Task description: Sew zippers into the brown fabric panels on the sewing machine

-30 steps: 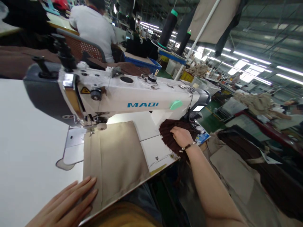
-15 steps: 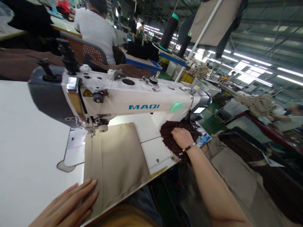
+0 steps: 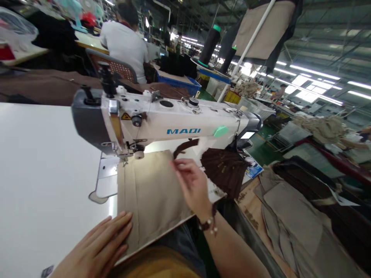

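A beige fabric panel (image 3: 156, 193) lies flat on the sewing table, its far left corner beneath the presser foot of the white sewing machine (image 3: 179, 119). My left hand (image 3: 101, 243) rests flat with fingers stretched out over the panel's near left edge. Above the panel's right side, my right hand (image 3: 193, 183) pinches a dark brown fabric strip (image 3: 187, 146), which curves up and away from the fingertips. To the right of that hand, a fanned pile of dark brown strips (image 3: 224, 168) lies on the table beside the machine's base.
Thread cones (image 3: 210, 44) stand behind the machine. Brown cloth (image 3: 43, 87) lies along the table's far edge. At right, beige and dark fabric pieces (image 3: 295, 216) are stacked on a lower surface. A person in a white shirt (image 3: 124, 46) sits beyond.
My right hand has left the pile and moved left over the beige panel, now holding one brown strip. My left hand stays on the panel. The camera view has shifted slightly.
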`<state>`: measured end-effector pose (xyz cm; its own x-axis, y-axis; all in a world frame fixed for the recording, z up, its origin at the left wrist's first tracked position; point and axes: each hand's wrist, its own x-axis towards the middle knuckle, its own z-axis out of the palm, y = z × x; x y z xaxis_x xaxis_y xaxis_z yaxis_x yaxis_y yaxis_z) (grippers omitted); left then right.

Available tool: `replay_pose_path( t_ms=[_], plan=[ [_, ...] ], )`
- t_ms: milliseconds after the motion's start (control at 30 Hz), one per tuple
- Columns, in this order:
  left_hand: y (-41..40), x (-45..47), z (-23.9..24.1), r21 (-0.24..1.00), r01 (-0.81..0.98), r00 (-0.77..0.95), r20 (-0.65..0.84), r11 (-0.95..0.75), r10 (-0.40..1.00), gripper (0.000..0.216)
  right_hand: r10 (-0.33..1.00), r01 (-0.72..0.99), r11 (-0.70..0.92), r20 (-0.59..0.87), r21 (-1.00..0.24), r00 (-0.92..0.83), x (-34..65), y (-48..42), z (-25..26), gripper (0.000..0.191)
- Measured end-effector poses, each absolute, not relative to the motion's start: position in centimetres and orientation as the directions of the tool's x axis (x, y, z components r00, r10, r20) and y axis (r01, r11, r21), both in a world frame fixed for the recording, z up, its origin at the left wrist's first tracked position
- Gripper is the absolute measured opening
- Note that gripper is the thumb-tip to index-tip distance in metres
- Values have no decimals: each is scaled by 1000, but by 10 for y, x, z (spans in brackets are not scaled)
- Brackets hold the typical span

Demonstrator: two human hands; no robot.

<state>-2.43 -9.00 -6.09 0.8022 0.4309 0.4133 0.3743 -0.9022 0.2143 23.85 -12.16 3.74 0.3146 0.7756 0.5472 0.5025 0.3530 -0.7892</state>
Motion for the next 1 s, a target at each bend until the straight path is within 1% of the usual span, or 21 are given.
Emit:
replay_pose_path(
  t_ms=[33, 67, 100, 133, 200, 267, 400, 500, 533, 567, 633, 667, 700, 767, 867, 933, 1000],
  plan=[
    [-93, -22, -55, 216, 390, 786, 429, -895, 446, 36, 828, 532, 401, 544, -746, 139, 216, -119, 32, 11],
    [-97, -20, -48, 234, 429, 782, 389, -873, 488, 32, 865, 572, 422, 501, -703, -22, 199, -118, 26, 14],
    [-100, -18, -40, 259, 444, 759, 400, -858, 513, 27, 882, 623, 437, 446, -648, -155, 186, -118, 21, 17],
    [-103, -16, -31, 284, 459, 749, 387, -842, 539, 25, 887, 672, 448, 387, -590, -252, 177, -118, 16, 19],
    [-107, -12, -16, 293, 457, 744, 393, -840, 541, 22, 889, 744, 455, 307, -490, -341, 170, -119, 8, 21],
    [-109, -10, -7, 285, 468, 725, 417, -836, 548, 20, 878, 773, 473, 301, -424, -372, 170, -118, 3, 21],
    [-110, -9, -7, 275, 453, 750, 396, -848, 530, 11, 861, 793, 498, 313, -352, -401, 171, -117, 6, 19],
    [-110, -9, -11, 289, 445, 766, 369, -848, 527, 7, 898, 863, 420, 263, -281, -352, 171, -117, 13, 19],
    [-111, -9, -11, 292, 441, 768, 367, -849, 525, 8, 915, 885, 385, 236, -263, -328, 172, -116, 16, 23],
    [-111, -9, -11, 294, 441, 769, 362, -848, 526, 8, 928, 900, 356, 208, -253, -309, 174, -113, 19, 31],
    [-111, -9, -8, 292, 444, 771, 358, -847, 527, 9, 939, 903, 340, 156, -262, -308, 178, -105, 24, 46],
    [-112, -9, -6, 291, 447, 771, 354, -846, 529, 10, 937, 896, 347, 137, -278, -320, 181, -99, 26, 49],
    [-112, -9, -5, 292, 450, 772, 349, -844, 532, 9, 936, 888, 352, 126, -297, -329, 183, -92, 28, 48],
    [-113, -10, -3, 303, 453, 771, 339, -839, 539, 7, 937, 878, 350, 115, -327, -330, 186, -79, 30, 40],
    [-114, -10, -2, 309, 458, 770, 331, -833, 546, 8, 934, 879, 358, 115, -314, -339, 186, -65, 28, 22],
    [-114, -10, -3, 314, 463, 772, 317, -829, 551, 10, 927, 874, 375, 147, -308, -345, 184, -61, 22, 14],
    [-113, -9, -3, 327, 468, 773, 299, -821, 559, 12, 927, 864, 366, 214, -345, -307, 183, -60, 13, 14]
  ],
)
